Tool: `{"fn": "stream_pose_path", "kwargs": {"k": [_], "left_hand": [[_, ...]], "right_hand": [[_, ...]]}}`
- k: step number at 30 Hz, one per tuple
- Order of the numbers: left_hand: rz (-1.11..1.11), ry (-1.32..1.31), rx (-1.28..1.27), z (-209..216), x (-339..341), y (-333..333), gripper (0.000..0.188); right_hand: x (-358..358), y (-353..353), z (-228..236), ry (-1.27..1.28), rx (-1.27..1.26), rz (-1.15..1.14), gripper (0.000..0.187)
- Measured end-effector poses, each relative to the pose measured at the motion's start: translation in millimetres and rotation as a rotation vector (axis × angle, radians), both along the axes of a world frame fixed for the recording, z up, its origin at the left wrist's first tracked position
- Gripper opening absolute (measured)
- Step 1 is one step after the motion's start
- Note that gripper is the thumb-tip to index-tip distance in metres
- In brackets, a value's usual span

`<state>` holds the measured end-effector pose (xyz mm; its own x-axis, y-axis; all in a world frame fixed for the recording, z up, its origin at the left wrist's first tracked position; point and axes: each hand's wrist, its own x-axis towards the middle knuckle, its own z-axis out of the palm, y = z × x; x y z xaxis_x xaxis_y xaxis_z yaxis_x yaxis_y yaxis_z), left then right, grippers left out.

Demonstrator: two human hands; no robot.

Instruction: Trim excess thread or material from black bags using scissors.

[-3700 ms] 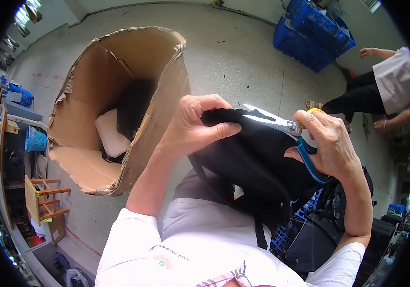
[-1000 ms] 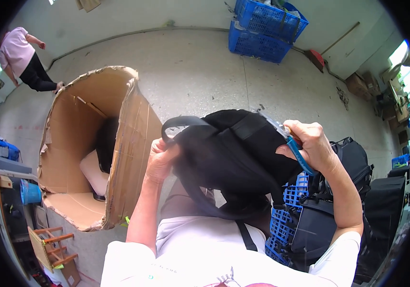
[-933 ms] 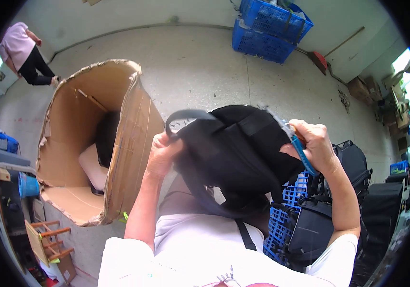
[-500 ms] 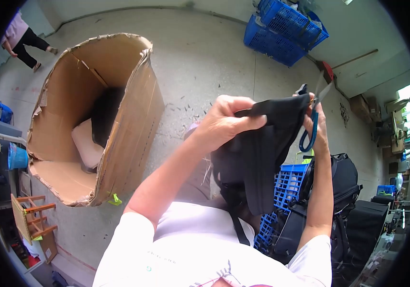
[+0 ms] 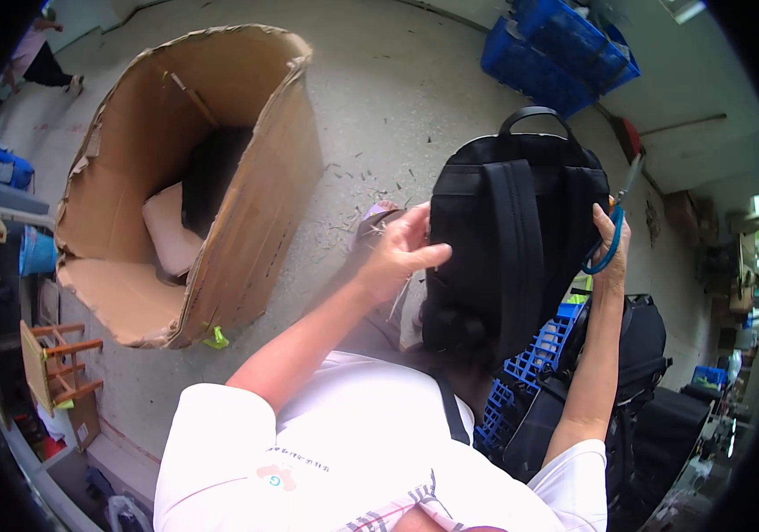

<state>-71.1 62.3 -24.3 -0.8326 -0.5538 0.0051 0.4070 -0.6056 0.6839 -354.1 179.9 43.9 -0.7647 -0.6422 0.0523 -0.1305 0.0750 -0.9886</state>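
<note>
While both hands are at its sides, the black backpack point(image 5: 470, 244) is held up in front of the person's lap, right of the middle of the view, its strap side facing the camera and its top loop handle point(image 5: 534, 112) pointing away from the wearer. The shoulder straps point(image 5: 517, 235) run down its face. The left hand point(image 5: 395, 255) is at the left edge, thumb laid over the near face and well parted from the forefinger; whether these fingers press on the bag cannot be told. The right hand point(image 5: 620, 257) is at the opposite edge, its fingers curled around the blue-handled scissors point(image 5: 616, 238), blades pointing up and away past the bag; its grip on the fabric cannot be confirmed. Below the right forearm are a blue lattice basket point(image 5: 546, 341) and, just beside it, more black bags point(image 5: 638, 341). Well to the left, a large open carton point(image 5: 264, 226) with ragged rims contains a pale pad point(image 5: 167, 229) and a dark piece point(image 5: 215, 177). Small dark scraps point(image 5: 363, 197) lie on the floor point(image 5: 379, 115) between carton and backpack. A wooden stool point(image 5: 35, 365) is near the left rim, a co-worker point(image 5: 42, 64) at upper left, and stacked blue crates point(image 5: 552, 58) are at upper right.
</note>
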Motion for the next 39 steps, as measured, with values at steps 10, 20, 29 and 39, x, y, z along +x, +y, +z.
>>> {"fn": "stream_pose_path", "kwargs": {"k": [10, 20, 29, 39], "left_hand": [[0.413, -0.054, 0.0, -19, 29, 21, 0.021], [1.318, -0.693, -0.197, 139, 266, -159, 0.056], [1.068, -1.24, -0.753, -32, 203, -242, 0.062], [0.412, -0.887, -1.002, -37, 25, -105, 0.057]], "right_hand": [[44, -27, 39, 0.248, -0.06, 0.11, 0.041], [41, 30, 73, 0.47, -0.154, 0.05, 0.04], [72, 264, 13, 0.45, 0.226, -0.996, 0.047], [-14, 419, -69, -0.289, -0.019, -1.34, 0.041]]}}
